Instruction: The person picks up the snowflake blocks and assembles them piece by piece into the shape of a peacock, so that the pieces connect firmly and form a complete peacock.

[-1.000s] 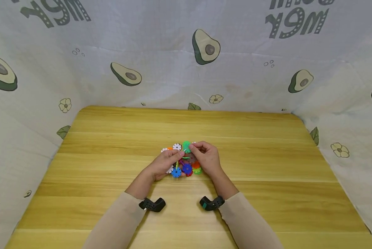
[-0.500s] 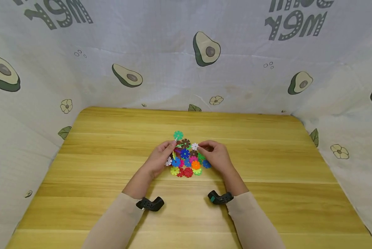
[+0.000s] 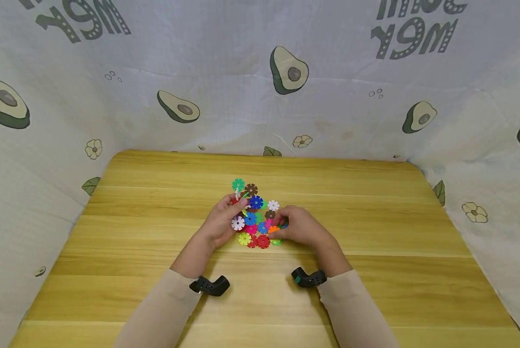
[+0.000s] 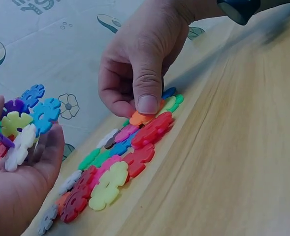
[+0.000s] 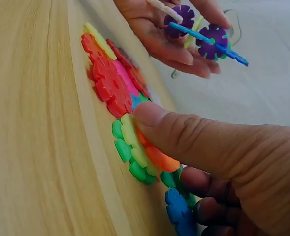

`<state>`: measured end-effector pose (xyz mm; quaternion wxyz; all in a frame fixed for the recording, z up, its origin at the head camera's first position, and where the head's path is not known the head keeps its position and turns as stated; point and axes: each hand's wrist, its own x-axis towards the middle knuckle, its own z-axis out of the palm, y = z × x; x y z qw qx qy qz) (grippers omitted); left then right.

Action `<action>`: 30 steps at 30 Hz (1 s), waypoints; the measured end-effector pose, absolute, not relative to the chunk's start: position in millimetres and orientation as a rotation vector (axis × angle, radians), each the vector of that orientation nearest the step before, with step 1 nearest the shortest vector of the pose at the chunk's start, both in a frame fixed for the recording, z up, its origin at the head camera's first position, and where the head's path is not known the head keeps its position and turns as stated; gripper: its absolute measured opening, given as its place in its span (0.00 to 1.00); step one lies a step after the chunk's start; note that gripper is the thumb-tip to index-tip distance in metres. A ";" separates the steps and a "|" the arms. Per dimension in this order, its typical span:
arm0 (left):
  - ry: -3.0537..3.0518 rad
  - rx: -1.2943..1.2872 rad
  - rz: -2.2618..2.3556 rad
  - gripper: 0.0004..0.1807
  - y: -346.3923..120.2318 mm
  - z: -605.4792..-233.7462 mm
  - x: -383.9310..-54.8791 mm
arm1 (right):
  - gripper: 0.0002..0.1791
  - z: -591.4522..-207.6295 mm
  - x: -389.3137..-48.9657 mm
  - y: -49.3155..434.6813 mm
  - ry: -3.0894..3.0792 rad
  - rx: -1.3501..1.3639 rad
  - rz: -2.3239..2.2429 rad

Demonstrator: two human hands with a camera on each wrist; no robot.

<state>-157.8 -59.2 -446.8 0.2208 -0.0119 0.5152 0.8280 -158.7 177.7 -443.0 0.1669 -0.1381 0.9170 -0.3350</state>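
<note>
Your right hand [image 3: 302, 226] has moved from the white disc [image 3: 273, 206] to pinch the orange disc [image 5: 162, 159], roughly midway between the side edges of the tabletop [image 3: 373, 217], while your left hand [image 3: 219, 223] curls round the joined cluster [image 3: 250, 219], so lift by the rim, keeping slots clear.

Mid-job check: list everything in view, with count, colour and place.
Disc cluster: one, multicoloured, joined discs in left hand
Pinched disc: one, orange, at right hand
Loose discs: many, exact count unclear, multicoloured, overlapping on table
Table: one, yellow-brown wood grain, beneath loose discs
Cloth backdrop: one, white with print, behind and beside table
Wrist devices: two, black, one per wrist
Sleeves: two, beige, on forearms
Left hand: one, bare, holding cluster
Right hand: one, bare, low over loose discs
</note>
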 end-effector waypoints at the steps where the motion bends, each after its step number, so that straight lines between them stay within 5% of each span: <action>1: 1.442 -0.029 2.287 0.19 -58.6 -447.2 -158.1 | 0.17 -443.3 -158.6 177.4 2.611 -0.383 -0.956; 8: 1.541 -0.040 2.263 0.16 -53.8 -448.2 -157.6 | 0.13 -442.8 -157.6 177.7 2.585 -0.308 -1.157; 16: 1.597 0.008 2.163 0.26 -49.9 -450.9 -154.0 | 0.12 -438.5 -160.4 178.3 2.516 -0.196 -1.604; 30: 1.651 0.206 2.015 0.17 -46.0 -453.7 -149.4 | 0.14 -434.6 -159.4 176.7 2.315 -0.202 -2.066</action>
